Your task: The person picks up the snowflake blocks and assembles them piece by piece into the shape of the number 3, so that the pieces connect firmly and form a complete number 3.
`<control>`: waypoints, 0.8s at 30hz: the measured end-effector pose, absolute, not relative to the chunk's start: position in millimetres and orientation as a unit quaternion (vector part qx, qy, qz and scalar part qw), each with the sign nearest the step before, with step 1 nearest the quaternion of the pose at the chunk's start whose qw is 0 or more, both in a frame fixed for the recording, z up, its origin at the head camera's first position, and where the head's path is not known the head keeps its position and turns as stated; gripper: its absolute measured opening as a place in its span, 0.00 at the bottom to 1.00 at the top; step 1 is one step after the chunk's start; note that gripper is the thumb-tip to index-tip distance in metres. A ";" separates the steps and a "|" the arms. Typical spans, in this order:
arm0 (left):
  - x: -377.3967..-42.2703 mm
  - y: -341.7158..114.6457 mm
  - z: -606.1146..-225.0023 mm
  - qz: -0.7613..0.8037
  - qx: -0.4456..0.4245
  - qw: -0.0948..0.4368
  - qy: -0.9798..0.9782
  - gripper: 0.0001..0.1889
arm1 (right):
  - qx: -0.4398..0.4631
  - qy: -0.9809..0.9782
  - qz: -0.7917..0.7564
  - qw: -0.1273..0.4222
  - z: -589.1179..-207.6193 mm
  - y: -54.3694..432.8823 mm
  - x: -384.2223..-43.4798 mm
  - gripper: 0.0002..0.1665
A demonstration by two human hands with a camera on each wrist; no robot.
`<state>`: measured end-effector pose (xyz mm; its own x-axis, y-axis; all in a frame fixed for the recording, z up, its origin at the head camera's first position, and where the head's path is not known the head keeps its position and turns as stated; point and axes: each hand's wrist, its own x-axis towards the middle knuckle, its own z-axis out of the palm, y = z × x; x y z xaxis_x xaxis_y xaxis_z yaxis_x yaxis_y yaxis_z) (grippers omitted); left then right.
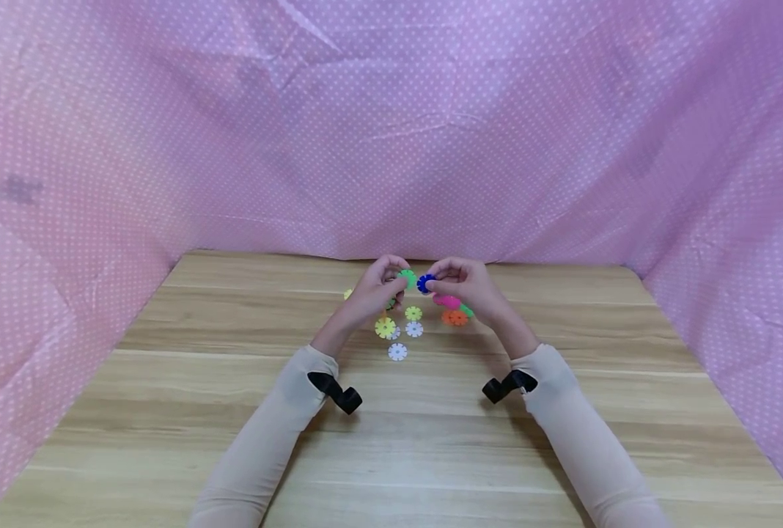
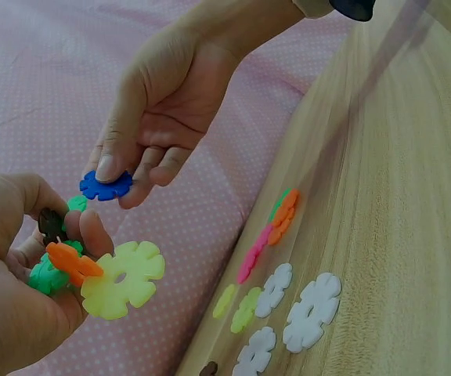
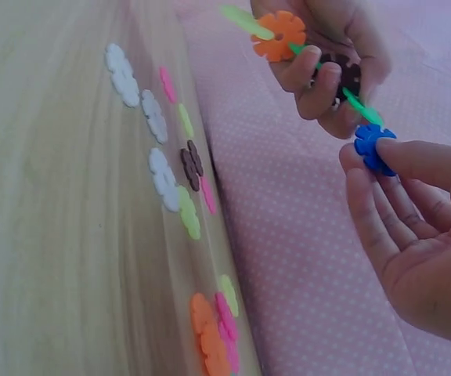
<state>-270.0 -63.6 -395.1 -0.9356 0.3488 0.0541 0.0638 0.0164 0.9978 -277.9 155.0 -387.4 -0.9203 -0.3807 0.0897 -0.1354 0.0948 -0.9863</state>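
Observation:
My left hand (image 1: 377, 287) holds a chain of notched, flower-shaped plastic discs above the table. In the left wrist view the chain shows a yellow disc (image 2: 124, 280), an orange disc (image 2: 72, 263), green ones and a dark brown disc (image 2: 52, 225), partly hidden by fingers. A green disc (image 1: 407, 279) forms the chain's end facing the other hand. Between thumb and fingers, my right hand (image 1: 465, 284) pinches a blue disc (image 3: 375, 150). The blue disc's edge is right at that green disc; whether they interlock I cannot tell.
Loose discs lie on the wooden table (image 1: 391, 440) below the hands: white (image 1: 397, 352), yellow-green (image 1: 413, 313), pink (image 1: 449, 301), orange (image 1: 457, 317) and brown (image 3: 192, 164) ones. Pink dotted cloth (image 1: 391, 147) hangs behind the table and along both sides.

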 end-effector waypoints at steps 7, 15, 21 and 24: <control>-272.9 -62.7 -396.7 0.712 0.121 0.101 0.684 0.17 | -0.203 0.715 -0.667 0.045 -391.9 149.4 -278.0 0.09; -273.0 -63.3 -395.5 0.716 0.111 0.111 0.681 0.18 | -0.224 0.718 -0.659 -0.009 -391.6 144.3 -276.2 0.10; -273.2 -64.5 -396.1 0.726 0.114 0.117 0.668 0.14 | -0.246 0.731 -0.635 -0.056 -391.4 140.5 -273.6 0.08; -273.1 -64.8 -396.1 0.735 0.111 0.120 0.658 0.12 | -0.254 0.733 -0.627 -0.078 -391.3 139.5 -272.6 0.07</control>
